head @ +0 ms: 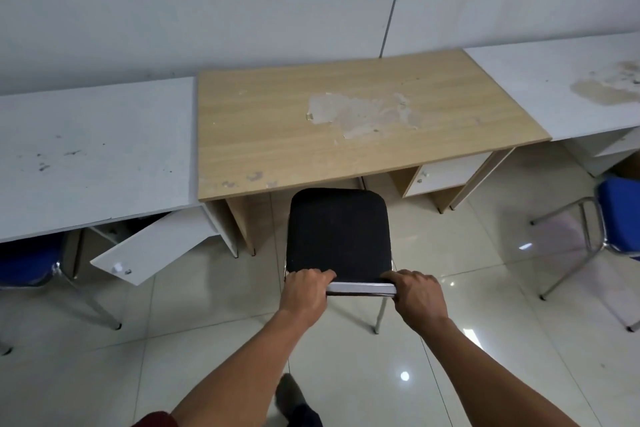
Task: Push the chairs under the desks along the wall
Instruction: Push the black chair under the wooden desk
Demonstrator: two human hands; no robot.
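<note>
A black padded chair with chrome legs stands in front of the wooden desk, its front edge just at the desk's front edge. My left hand grips the left end of the chair's backrest top and my right hand grips the right end. A blue chair sits partly under the white desk on the left. Another blue chair stands out on the floor before the white desk on the right.
The left white desk's cabinet door hangs open toward the floor, close to the black chair's left. A small drawer unit sits under the wooden desk's right side. Glossy tiled floor lies around; my foot shows below.
</note>
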